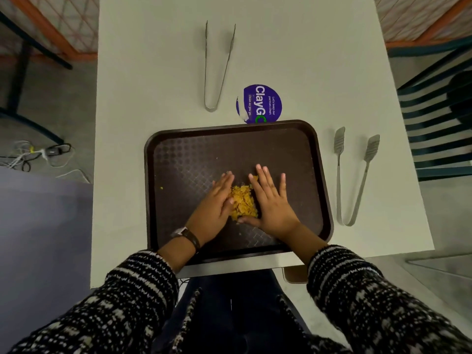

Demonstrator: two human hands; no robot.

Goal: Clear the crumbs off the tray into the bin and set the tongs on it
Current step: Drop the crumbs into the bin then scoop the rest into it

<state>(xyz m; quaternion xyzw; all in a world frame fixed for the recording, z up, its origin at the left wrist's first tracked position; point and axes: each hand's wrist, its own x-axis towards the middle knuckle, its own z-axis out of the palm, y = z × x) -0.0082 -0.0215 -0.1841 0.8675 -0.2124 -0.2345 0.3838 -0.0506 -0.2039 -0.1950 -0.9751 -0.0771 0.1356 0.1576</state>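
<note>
Orange-yellow crumbs (pixel 242 200) lie heaped in one pile between two hands. The left hand (pixel 213 208) has its fingers (pixel 226 180) straight and pressed together, angled far and to the right, with its inner edge against the pile's left side. The right hand (pixel 272 203) lies palm down with its fingers (pixel 263 175) straight and slightly fanned, pointing far. Its thumb lies along the near edge of the heap. Neither hand grips anything, and both rest flat on the tray, walling the crumbs in. One stray crumb (pixel 161 187) lies apart near the tray's left side.

A dark watch (pixel 190 237) is strapped to the left wrist. Two black-and-white knitted sleeves (pixel 138 284) run back towards the near edge of the view.

One dark brown tray (pixel 191 154) sits on the pale table (pixel 281 47), close to its near edge, with its long side running left to right.

Two pairs of metal tongs lie off the tray, both with their long axis near to far, the bend nearest and the tips pointing away. The plain tongs (pixel 211 109) lie beyond the tray's far edge. The flat-tipped tongs (pixel 372 146) lie just right of the tray, arms splayed.

One round purple sticker (pixel 263 103) sits at the tray's far edge, partly under its rim.
</note>
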